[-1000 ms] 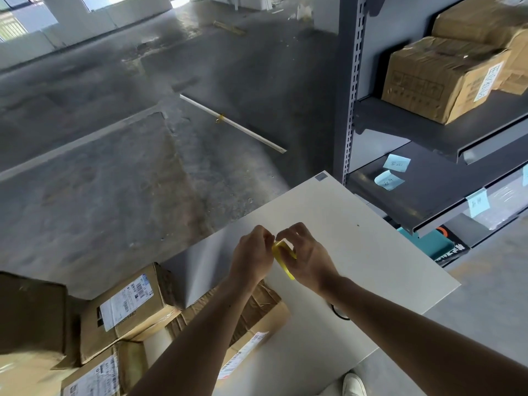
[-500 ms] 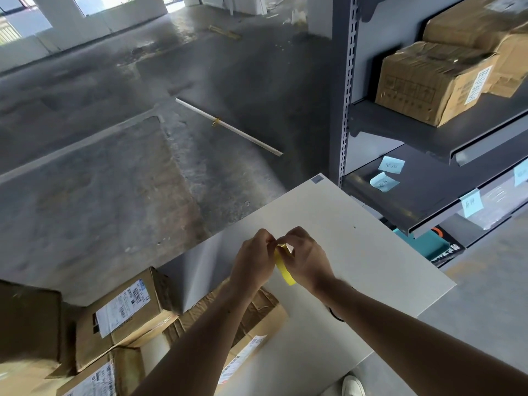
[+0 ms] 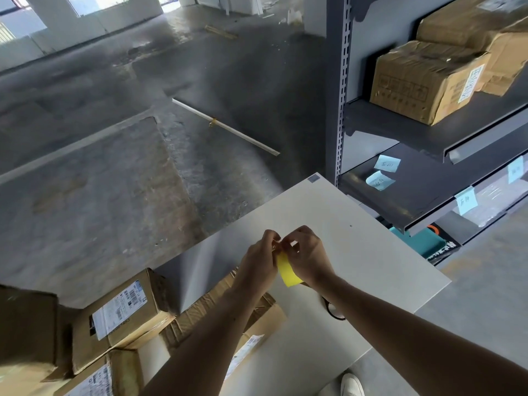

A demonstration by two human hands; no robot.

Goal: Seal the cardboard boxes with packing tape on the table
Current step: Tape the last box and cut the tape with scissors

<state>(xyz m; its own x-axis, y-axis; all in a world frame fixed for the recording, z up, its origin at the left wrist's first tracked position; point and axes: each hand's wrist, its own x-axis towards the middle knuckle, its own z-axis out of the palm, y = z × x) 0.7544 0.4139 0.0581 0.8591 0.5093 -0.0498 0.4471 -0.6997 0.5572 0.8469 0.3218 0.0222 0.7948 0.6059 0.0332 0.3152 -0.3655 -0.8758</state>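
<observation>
Both my hands meet above the white table [image 3: 357, 252]. My left hand [image 3: 258, 260] and my right hand [image 3: 307, 254] pinch the top end of a yellow strip of tape [image 3: 287, 271] between their fingertips. The strip hangs down between the two hands. A crumpled cardboard box [image 3: 257, 318] with a shipping label lies on the table under my left forearm. Whether a tape roll is in my hands is hidden by the fingers.
More labelled cardboard boxes [image 3: 123, 315] are stacked at the lower left. A grey metal shelf [image 3: 428, 178] with boxes and blue notes stands at the right. A black loop [image 3: 333, 310] lies on the table beneath my right forearm. Bare concrete floor lies beyond.
The hands have stayed at the same place over the table. More of the yellow strip now shows hanging below the fingertips, and the fingers have shifted slightly at its top end.
</observation>
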